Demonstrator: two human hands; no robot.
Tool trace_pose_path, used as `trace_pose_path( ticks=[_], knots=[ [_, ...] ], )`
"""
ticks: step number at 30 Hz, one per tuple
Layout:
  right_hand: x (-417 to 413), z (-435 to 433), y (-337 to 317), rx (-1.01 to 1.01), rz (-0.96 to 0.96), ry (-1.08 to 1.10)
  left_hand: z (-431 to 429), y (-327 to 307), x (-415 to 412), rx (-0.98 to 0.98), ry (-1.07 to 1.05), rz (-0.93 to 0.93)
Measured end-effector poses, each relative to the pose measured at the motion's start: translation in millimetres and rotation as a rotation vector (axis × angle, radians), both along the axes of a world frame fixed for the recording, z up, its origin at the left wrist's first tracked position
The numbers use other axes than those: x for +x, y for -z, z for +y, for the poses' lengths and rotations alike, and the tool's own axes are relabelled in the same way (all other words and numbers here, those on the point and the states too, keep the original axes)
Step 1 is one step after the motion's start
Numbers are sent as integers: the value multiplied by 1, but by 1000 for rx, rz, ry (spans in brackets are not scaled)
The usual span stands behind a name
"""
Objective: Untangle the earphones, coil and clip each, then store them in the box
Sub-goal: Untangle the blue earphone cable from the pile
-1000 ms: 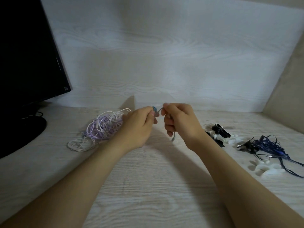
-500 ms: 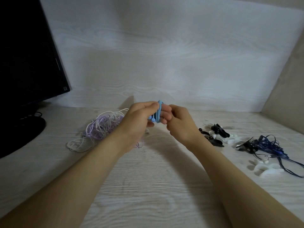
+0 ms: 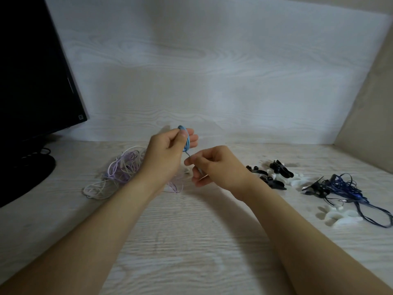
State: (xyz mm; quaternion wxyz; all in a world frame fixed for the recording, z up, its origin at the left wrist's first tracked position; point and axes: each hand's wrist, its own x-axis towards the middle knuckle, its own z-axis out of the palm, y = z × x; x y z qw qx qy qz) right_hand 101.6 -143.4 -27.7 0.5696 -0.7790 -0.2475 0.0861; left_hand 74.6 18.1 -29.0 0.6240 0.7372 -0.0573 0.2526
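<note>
The left hand [image 3: 168, 152] holds the blue coil [image 3: 186, 139] up above the table [image 3: 191, 241], loops round its fingers, thumb clamped on them. Just below the coil the right hand [image 3: 214, 167] pinches its tail [image 3: 188, 155] (the tip is hidden). Left of the coil lies a pale tangle [image 3: 121, 169]; right of it lie clips [image 3: 276, 173], then navy earphones [image 3: 344, 188]. Behind the coil the wall [image 3: 212, 81] closes in; nearer than it, broad tabletop runs between the forearms.
</note>
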Motion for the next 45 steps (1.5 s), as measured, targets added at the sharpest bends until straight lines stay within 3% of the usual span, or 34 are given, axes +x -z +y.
trace_pose_path(
  ticks=[6, 12, 18, 25, 28, 30, 33, 38, 45],
  knots=[
    [-3, 1, -6, 274, 205, 52, -5, 7, 4, 350, -95, -18],
    [1, -3, -5, 110, -107, 175, -2, 15, 8, 510, -97, 81],
    [4, 0, 4, -153, -756, 249, -7, 11, 3, 428, 42, 111],
    [10, -1, 8, -120, -901, 281, -4, 1, -2, 267, 143, 153],
    [12, -1, 7, -93, -872, 308, -4, 1, -6, 260, 255, 174],
    [9, -1, 3, -1, -725, 278, -9, 0, -8, 210, 307, 183],
    [6, -4, -4, 116, -486, 196, -11, -1, -4, 14, 364, 213],
    [2, -8, -9, 136, -187, 28, -3, -8, -6, -295, 346, 225],
    [1, -5, -3, 127, -145, -36, -2, -14, -13, -400, 284, 227]
  ],
)
